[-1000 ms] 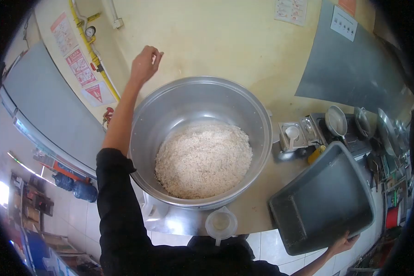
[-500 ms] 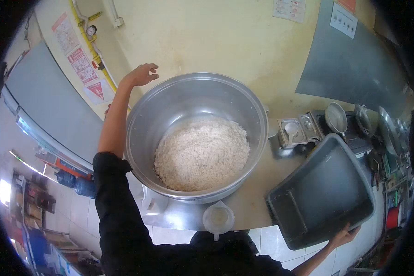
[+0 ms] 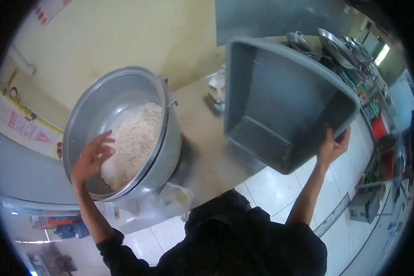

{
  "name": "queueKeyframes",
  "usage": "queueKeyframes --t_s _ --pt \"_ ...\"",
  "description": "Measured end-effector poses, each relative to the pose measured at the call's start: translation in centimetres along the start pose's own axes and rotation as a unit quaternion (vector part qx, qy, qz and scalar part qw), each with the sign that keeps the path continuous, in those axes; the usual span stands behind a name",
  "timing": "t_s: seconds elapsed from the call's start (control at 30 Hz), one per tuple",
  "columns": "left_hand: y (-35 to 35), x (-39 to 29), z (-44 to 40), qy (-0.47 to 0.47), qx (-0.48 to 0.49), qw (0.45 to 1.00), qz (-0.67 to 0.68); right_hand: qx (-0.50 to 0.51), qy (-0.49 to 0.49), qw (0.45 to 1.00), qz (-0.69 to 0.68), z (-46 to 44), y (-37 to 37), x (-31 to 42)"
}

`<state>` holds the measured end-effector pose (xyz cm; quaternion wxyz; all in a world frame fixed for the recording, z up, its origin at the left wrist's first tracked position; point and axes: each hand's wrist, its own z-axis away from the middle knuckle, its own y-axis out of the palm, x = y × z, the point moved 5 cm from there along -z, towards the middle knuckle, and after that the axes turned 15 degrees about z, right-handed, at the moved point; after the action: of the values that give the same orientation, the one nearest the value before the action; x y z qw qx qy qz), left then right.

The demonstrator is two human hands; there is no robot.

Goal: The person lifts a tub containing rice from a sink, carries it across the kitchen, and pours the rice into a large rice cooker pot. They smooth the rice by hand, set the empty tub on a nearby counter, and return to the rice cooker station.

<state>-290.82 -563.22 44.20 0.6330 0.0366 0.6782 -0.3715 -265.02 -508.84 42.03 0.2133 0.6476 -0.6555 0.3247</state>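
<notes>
A large metal pot [image 3: 172,147] stands on the steel table at the left, with a heap of white, rice-like grains [image 3: 132,145] inside. Over the pot's near left part is my left hand [image 3: 93,158], its fingers apart and holding nothing. My right hand [image 3: 333,146] grips the rim of a grey plastic tub [image 3: 285,96] at its lower right corner. The tub is tilted, its inside facing me, and nothing lies in it. Beside the pot, near the table's front edge, sits a translucent measuring jug [image 3: 177,198].
The steel table [image 3: 207,170] reaches right from the pot. Behind the tub's left side is a small metal container with a white scoop [image 3: 217,82]. Pans [image 3: 338,49] stand at the back right. A grey bin [image 3: 364,207] is on the tiled floor at the right.
The view has swung to the right. My left hand has come down from beyond the pot's rim to over the pot. The tub in my right hand is higher and nearer.
</notes>
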Motion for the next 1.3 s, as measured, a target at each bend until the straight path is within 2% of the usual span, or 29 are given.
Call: queueKeyframes --t_s 0.07,0.13,0.23,0.27,0.33,0.4,0.47,0.53,0.6,0.63,0.67,0.73,0.8,0.87,0.9,0.93,1.0,1.03,1.1,1.2,1.23,1.3 --pt "1.1 0.5 1.2 -0.018 -0.066 0.996 -0.062 -0.003 0.007 1.0 -0.009 -1.0 0.2 -0.1" --pt "2.2 -0.1 1.7 -0.038 -0.076 0.992 -0.092 0.004 0.013 1.0 -0.026 -1.7 0.6 -1.0" --pt "3.6 -1.6 2.8 0.001 -0.095 0.991 -0.094 0.044 0.021 0.998 -0.048 -2.6 2.2 -3.2" --pt "3.6 -1.3 3.1 -0.011 -0.106 0.99 -0.095 0.063 0.04 0.995 -0.065 -2.2 3.2 -4.1" --pt "4.0 -0.8 3.5 0.004 -0.16 0.985 -0.07 0.089 0.06 0.991 -0.082 -1.3 4.5 -5.8" --pt "4.6 -0.3 3.9 -0.005 -0.174 0.982 -0.068 0.089 0.1 0.989 -0.069 -0.2 4.9 -7.9" --pt "4.1 0.0 4.1 -0.009 -0.232 0.967 -0.108 0.096 0.109 0.987 -0.068 0.0 4.7 -8.5" --pt "4.2 0.0 4.3 0.03 -0.255 0.958 -0.131 0.094 0.113 0.986 -0.073 -0.6 5.0 -8.1" --pt "4.3 0.8 3.8 -0.002 -0.217 0.964 -0.153 0.02 0.114 0.987 -0.113 -2.4 3.8 -7.2" --pt "4.1 1.4 3.7 -0.038 -0.208 0.968 -0.139 0.012 0.107 0.988 -0.114 -3.8 3.5 -7.0" --pt "4.0 1.6 3.6 -0.03 -0.209 0.968 -0.135 -0.004 0.076 0.989 -0.129 -5.2 2.8 -6.5" --pt "3.5 2.8 3.8 -0.116 -0.227 0.962 -0.102 -0.024 0.039 0.988 -0.15 -7.7 1.7 -4.3" --pt "3.3 2.7 3.7 -0.095 -0.246 0.959 -0.108 -0.103 0.028 0.969 -0.221 -9.7 0.2 -0.6" --pt "3.7 -0.7 3.9 0.086 -0.295 0.929 -0.206 -0.123 0.012 0.957 -0.262 -11.6 -0.3 2.9" --pt "4.3 -3.6 4.0 0.139 -0.348 0.897 -0.234 -0.139 0.001 0.946 -0.293 -12.3 -0.3 4.4" --pt "5.0 -5.9 3.8 0.141 -0.362 0.89 -0.24 -0.139 0.001 0.941 -0.309 -13.0 0.2 5.7" --pt "6.5 -10.6 3.9 0.265 -0.385 0.859 -0.21 -0.168 -0.09 0.92 -0.343 -13.9 1.7 9.0" --pt "7.1 -12.3 3.1 0.328 -0.365 0.843 -0.22 -0.161 -0.089 0.914 -0.362 -13.7 3.2 10.7" --pt "8.3 -16.2 1.0 0.421 -0.315 0.821 -0.221 -0.143 -0.07 0.864 -0.478 -12.4 6.4 15.3" --pt "7.9 -18.9 -4.6 0.477 -0.248 0.792 -0.288 -0.119 -0.033 0.849 -0.514 -8.4 10.4 21.8" --pt "6.8 -18.5 -6.7 0.461 -0.235 0.801 -0.302 -0.099 -0.024 0.868 -0.486 -7.0 10.8 24.3" --pt "4.0 -16.0 -8.5 0.442 -0.239 0.799 -0.33 -0.066 -0.025 0.839 -0.539 -3.9 12.2 27.9"
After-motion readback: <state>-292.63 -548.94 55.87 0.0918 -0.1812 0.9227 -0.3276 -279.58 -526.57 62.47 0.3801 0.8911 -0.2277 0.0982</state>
